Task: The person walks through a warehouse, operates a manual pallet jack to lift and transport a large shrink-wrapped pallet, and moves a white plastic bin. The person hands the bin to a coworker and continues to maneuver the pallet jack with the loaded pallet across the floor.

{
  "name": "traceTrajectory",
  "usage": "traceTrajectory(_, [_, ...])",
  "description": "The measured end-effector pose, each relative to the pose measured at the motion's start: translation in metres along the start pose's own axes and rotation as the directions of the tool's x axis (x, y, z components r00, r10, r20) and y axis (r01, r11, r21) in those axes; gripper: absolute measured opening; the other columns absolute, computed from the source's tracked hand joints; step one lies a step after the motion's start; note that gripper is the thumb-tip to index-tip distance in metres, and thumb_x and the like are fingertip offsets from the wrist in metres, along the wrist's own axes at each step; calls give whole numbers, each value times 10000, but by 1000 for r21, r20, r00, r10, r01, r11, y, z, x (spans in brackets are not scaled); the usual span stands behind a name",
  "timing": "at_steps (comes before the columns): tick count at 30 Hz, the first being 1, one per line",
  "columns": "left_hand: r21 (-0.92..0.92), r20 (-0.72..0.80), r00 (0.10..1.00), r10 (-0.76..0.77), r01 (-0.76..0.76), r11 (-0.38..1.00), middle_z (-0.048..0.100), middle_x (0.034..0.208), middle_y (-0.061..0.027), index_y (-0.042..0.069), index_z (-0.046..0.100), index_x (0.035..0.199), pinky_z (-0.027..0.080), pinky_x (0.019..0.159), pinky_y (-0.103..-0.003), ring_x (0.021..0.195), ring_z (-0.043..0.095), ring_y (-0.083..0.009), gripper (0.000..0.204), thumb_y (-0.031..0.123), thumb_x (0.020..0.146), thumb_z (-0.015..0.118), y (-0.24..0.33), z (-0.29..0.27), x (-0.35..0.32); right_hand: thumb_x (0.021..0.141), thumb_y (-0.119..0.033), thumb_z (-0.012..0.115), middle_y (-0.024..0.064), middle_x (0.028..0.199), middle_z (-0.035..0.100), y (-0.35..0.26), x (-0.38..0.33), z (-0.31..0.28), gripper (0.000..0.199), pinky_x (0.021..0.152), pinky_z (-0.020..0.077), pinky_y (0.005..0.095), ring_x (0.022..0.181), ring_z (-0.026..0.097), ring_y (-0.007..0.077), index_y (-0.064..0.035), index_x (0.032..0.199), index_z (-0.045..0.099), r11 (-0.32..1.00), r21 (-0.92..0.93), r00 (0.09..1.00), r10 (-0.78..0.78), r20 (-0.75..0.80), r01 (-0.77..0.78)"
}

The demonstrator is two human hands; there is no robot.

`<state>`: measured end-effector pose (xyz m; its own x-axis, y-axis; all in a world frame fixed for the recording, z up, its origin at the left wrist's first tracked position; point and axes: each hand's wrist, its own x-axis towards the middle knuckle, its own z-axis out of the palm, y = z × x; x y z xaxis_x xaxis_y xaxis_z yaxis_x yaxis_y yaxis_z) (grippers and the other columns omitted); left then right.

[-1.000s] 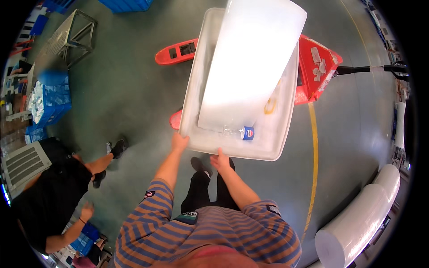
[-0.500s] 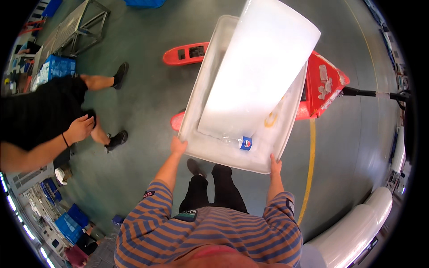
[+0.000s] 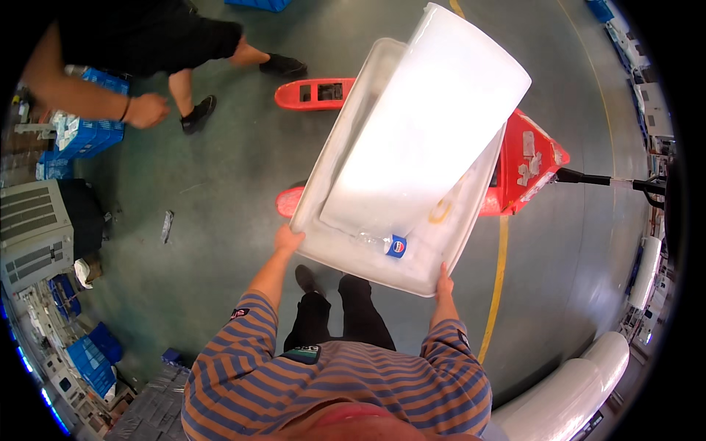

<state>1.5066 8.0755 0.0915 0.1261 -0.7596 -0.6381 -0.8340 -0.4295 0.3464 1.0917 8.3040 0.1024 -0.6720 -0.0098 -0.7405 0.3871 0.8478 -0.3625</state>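
Tray: the white tray point(image 3: 413, 266) lay at one o'clock from us, its long axis running seven to one.
Near-left corner: our left hand point(image 3: 289, 239) gripped the rim, fingers curled; how far underneath, we couldn't tell.
Near-right corner: our right hand point(image 3: 444, 284) pinched the rim, thumb uppermost, fingertips hidden.
Bottle: the blue-labelled bottle point(image 3: 396, 245) lay inside, at ten o'clock from our right hand, the nearer one.
Slab: the white slab point(image 3: 430, 125) overhung the tray's two-o'clock edge.
Truck: the red pallet truck point(image 3: 513, 158) flanked three o'clock; floor point(image 3: 220, 242) spread at nine.
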Motion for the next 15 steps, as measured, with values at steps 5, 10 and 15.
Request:
traceTrajectory(5, [-12,-11,1000,11,-11,1000,568,914,-232,-32,530,920,438,773,-394,878,552,-346,521,324,560,650,5,-4,-2,640,-623,583,219,1130,480,7,8,2,924,887,373,345,1028,486,283,135,1139,407,1000,-2,1000,-18,-14,18])
traceTrajectory(10, [-24,0,1000,15,-15,1000,568,939,-223,-25,524,946,439,780,-388,899,550,-336,527,326,571,641,1,-1,0,648,-630,568,227,1151,464,3,4,4,934,901,361,339,1047,475,287,136,1152,394,1000,23,1000,-5,-13,5])
traceTrajectory(15, [-7,1,1000,19,-19,1000,563,951,-224,-25,510,965,438,783,-386,910,547,-330,543,331,576,639,-2,2,3,651,-654,542,228,1133,477,-3,-2,4,939,900,361,338,1039,481,285,137,1139,409,1000,19,1000,-23,-4,23])
